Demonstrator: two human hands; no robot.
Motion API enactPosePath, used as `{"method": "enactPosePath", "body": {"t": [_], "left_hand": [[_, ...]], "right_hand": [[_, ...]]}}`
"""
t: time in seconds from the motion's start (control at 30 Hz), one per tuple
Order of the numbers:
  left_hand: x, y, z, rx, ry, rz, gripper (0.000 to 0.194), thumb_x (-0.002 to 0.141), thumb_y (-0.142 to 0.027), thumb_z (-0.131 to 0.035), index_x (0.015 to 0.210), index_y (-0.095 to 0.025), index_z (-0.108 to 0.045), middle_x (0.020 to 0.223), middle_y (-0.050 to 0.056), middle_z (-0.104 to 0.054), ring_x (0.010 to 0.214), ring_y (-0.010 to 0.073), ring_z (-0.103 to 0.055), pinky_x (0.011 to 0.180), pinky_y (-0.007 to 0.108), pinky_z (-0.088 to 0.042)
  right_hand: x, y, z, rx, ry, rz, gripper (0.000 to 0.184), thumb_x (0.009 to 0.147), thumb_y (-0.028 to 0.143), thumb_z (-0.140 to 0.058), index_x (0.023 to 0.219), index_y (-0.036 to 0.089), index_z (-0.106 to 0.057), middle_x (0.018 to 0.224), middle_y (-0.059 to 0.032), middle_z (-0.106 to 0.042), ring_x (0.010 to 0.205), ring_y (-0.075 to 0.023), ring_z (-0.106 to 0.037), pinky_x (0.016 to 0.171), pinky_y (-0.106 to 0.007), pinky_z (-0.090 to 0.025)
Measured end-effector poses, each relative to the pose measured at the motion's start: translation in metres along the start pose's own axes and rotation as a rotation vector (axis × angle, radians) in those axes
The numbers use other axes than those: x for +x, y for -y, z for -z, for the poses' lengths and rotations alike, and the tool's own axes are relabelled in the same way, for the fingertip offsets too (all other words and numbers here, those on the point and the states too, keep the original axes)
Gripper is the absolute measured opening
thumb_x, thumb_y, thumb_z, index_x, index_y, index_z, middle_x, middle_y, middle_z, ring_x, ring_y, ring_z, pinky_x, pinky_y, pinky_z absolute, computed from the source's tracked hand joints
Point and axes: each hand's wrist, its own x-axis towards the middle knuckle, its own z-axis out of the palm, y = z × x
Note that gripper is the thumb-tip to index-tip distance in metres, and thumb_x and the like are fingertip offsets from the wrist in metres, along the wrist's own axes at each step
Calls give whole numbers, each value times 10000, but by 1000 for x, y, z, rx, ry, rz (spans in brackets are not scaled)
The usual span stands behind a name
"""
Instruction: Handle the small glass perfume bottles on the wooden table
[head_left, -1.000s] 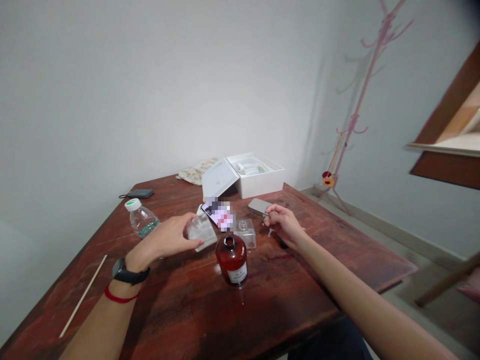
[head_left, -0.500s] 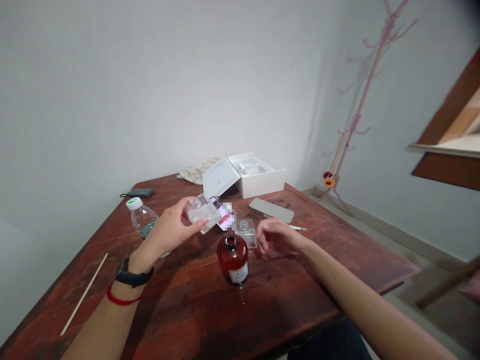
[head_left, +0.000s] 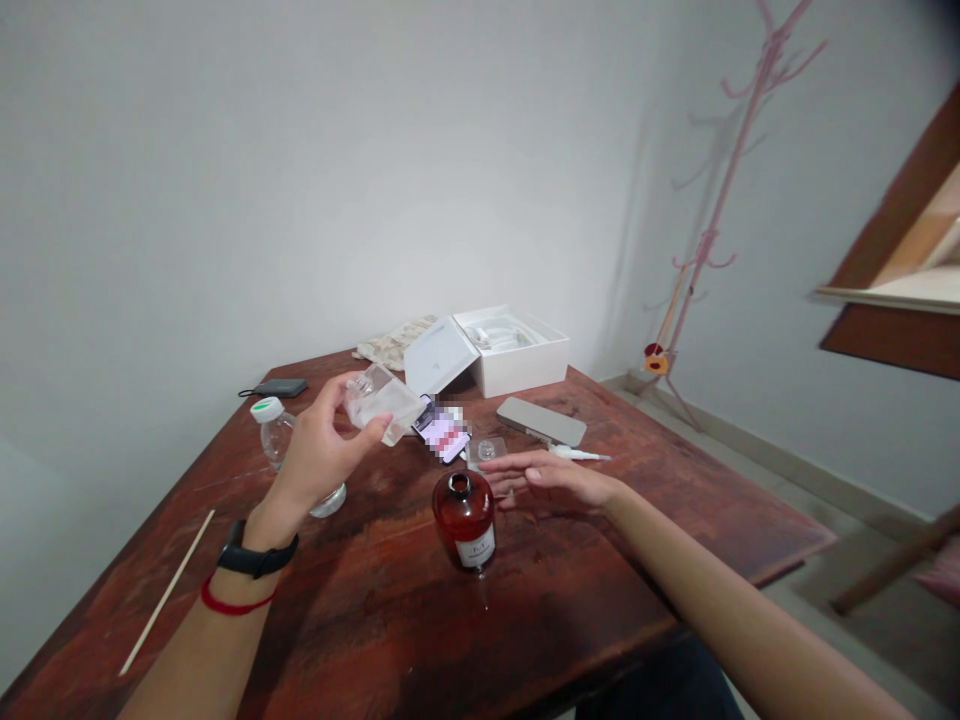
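Raised over the table, my left hand (head_left: 334,430) grips a clear square glass bottle (head_left: 386,400), tilted, between thumb and fingers. My right hand (head_left: 551,480) holds nothing; its fingers stretch out toward the left, just behind a round amber bottle (head_left: 465,520) with an uncapped neck and a white label. Partly hidden by those fingers, a second clear square bottle (head_left: 486,450) is on the table; whether I touch it I cannot tell. A lit phone (head_left: 442,430) lies between and behind the two hands.
A plastic water bottle (head_left: 328,502) stands left, partly behind my left hand. A thin wooden stick (head_left: 169,590) lies at front left. Farther back are an open white box (head_left: 521,365), a grey case (head_left: 541,421), a white pen-like item (head_left: 577,454), a cloth (head_left: 394,343) and a dark power bank (head_left: 281,387).
My left hand has moved left and slightly up with the glass bottle. My right hand's curled fingers have straightened and reached left, now covering part of the second clear bottle.
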Motion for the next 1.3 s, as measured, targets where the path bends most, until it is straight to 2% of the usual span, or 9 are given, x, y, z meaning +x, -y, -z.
{"method": "enactPosePath", "body": {"t": [0.2, 0.37, 0.6, 0.7, 0.83, 0.97, 1.07, 1.17, 1.3], "left_hand": [[0, -5, 1, 7, -33, -31, 620, 873, -579, -687, 1354, -194, -614, 1198, 86, -766, 1045, 314, -745, 899, 394, -608], [-1, -5, 0, -15, -42, -37, 614, 880, -564, -695, 1358, -186, -623, 1188, 82, -766, 1033, 309, -743, 919, 389, -598], [-2, -3, -2, -32, -3, -14, 649, 882, -586, -700, 1373, -170, -614, 1204, 99, -769, 1046, 315, -747, 894, 386, -604], [-3, -4, -7, -64, 31, -16, 652, 880, -574, -717, 1381, -170, -616, 1222, 107, -774, 1055, 320, -751, 874, 387, -612], [-7, -5, -22, -87, 108, 15, 652, 867, -551, -752, 1395, -190, -625, 1191, 93, -779, 971, 300, -757, 792, 362, -613], [-14, 1, -42, -127, 195, 76, 697, 842, -558, -789, 1412, -195, -617, 1080, 75, -782, 829, 270, -753, 763, 374, -615], [-19, 6, -57, -228, 271, 114, 706, 853, -538, -792, 1433, -191, -588, 1093, 82, -781, 858, 269, -756, 784, 378, -618], [-23, 11, -70, -346, 338, 136, 729, 856, -519, -795, 1458, -190, -548, 1178, 104, -768, 924, 268, -763, 830, 383, -622], [-27, 15, -83, -384, 383, 163, 754, 839, -516, -820, 1457, -185, -542, 1239, 135, -751, 878, 258, -769, 801, 388, -633]], "right_hand": [[-2, 7, -8, -79, 0, -30, 698, 905, 574, -844, 1514, 289, -656, 1708, -119, -506, 1585, -327, -474, 1241, -460, -417], [-2, 4, -12, -90, 58, -36, 865, 883, 712, -798, 1606, 308, -547, 1780, -103, -380, 1645, -323, -363, 1329, -464, -284], [-2, -5, -2, -194, -28, -55, 940, 887, 779, -736, 1662, 327, -455, 1827, -69, -274, 1710, -289, -149, 1357, -470, -168], [-2, -7, -2, -179, -109, -91, 920, 896, 791, -708, 1664, 355, -453, 1834, -51, -251, 1710, -319, -142, 1354, -519, -163], [0, -11, -1, -158, -253, -70, 854, 894, 728, -770, 1625, 367, -517, 1849, -38, -194, 1712, -355, -109, 1328, -575, -247], [4, -14, 1, -163, -315, -6, 762, 899, 664, -814, 1562, 361, -593, 1834, -57, -256, 1698, -365, -182, 1283, -586, -347], [9, -14, 1, -165, -343, 34, 707, 897, 603, -850, 1513, 330, -638, 1755, -110, -432, 1654, -343, -325, 1272, -565, -373], [16, -16, 0, -170, -372, 57, 637, 882, 539, -885, 1432, 282, -691, 1572, -148, -644, 1531, -325, -526, 1233, -546, -435], [24, -22, 0, -172, -406, 88, 596, 842, 498, -925, 1346, 255, -720, 1423, -139, -730, 1322, -287, -693, 1143, -499, -527]]}}
